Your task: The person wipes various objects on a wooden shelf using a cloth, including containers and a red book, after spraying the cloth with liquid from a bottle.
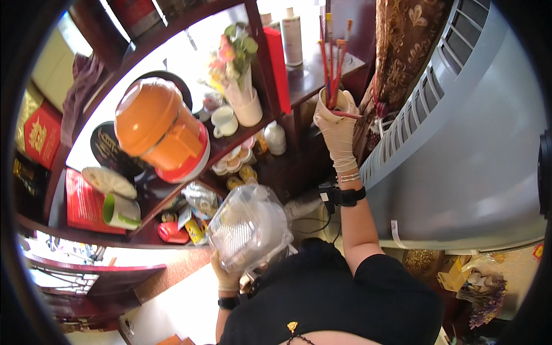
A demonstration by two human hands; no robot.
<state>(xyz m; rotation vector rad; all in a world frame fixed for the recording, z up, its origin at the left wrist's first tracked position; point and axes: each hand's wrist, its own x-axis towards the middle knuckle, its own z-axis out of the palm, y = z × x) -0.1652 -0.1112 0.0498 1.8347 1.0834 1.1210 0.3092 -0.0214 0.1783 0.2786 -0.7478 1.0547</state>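
My right hand (pixel 338 137), in a pale glove, reaches far forward and grips a white cup (pixel 345 102) holding several paintbrushes (pixel 334 63) with red handles. Another red stick lies across the cup's rim. Close to my body, my left hand (pixel 226 277), also gloved, is closed on the edge of a clear plastic container (pixel 250 227). What lies inside the container is hard to make out through the shiny plastic, and part of the left fingers is hidden behind it.
Dark wooden shelves curve along the left, bearing an orange and red appliance (pixel 158 126), a flower vase (pixel 248 106), a white mug (pixel 224 122) and a green-lined mug (pixel 122 211). A large grey air cooler (pixel 454 167) stands close on the right, beside a brown curtain (pixel 402 52).
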